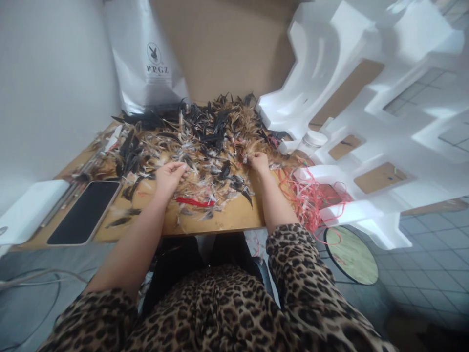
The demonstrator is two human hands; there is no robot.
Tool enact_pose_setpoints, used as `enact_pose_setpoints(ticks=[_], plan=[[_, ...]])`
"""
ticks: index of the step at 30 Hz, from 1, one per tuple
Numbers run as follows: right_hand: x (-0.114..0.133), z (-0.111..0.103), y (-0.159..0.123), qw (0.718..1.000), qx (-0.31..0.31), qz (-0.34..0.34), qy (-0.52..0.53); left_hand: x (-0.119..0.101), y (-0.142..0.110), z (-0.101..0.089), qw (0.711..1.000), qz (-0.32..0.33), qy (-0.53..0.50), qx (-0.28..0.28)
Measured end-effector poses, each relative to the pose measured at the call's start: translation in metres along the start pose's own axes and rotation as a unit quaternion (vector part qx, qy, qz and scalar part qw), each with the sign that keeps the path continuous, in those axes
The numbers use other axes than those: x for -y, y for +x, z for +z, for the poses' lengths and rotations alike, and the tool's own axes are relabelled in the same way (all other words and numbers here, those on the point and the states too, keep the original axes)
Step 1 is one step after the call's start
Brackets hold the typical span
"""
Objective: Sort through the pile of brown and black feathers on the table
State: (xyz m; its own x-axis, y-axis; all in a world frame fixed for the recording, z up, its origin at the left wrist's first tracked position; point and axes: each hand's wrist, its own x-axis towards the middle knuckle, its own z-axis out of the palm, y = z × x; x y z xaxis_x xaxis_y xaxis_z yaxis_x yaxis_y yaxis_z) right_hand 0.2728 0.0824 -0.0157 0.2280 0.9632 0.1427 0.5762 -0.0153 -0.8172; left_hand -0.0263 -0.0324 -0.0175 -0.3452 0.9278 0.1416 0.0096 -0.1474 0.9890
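A pile of loose brown, black and pale feathers (208, 137) covers the middle of the wooden table (220, 225). My left hand (170, 178) is over the near left part of the pile, thumb and fingers pinched together; what they hold, if anything, is too small to make out. On the right side of the pile, my right hand (259, 161) has its fingers closed on a brownish feather (246, 155). Between my forearms, close to the table's front edge, lies a short red strip (196, 201) among pale fluff.
A dark-screened phone (84, 212) and a white device (31, 210) lie at the left. Behind the feathers stands a white bag (146, 83). White foam packaging (366, 127), a small lidded jar (313, 141) and tangled pink-red strings (311, 195) occupy the right.
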Motion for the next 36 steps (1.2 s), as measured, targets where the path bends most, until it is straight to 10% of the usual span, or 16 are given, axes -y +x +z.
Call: enact_pose_setpoints(ticks=[8, 18, 24, 36], plan=[[0.0, -0.007, -0.006, 0.98, -0.027, -0.005, -0.199, 0.0, 0.001, 0.0, 1.0, -0.001, 0.003, -0.007], [0.017, 0.001, -0.019, 0.988, -0.115, -0.091, 0.039, 0.002, 0.002, -0.001, 1.0, 0.012, 0.001, -0.005], [0.033, 0.019, -0.018, 0.976, 0.052, -0.192, -0.09, -0.001, 0.001, -0.001, 1.0, 0.007, 0.008, -0.005], [0.041, 0.033, 0.015, 0.938, 0.101, -0.032, -0.329, 0.003, 0.003, -0.001, 1.0, -0.004, 0.021, -0.015]])
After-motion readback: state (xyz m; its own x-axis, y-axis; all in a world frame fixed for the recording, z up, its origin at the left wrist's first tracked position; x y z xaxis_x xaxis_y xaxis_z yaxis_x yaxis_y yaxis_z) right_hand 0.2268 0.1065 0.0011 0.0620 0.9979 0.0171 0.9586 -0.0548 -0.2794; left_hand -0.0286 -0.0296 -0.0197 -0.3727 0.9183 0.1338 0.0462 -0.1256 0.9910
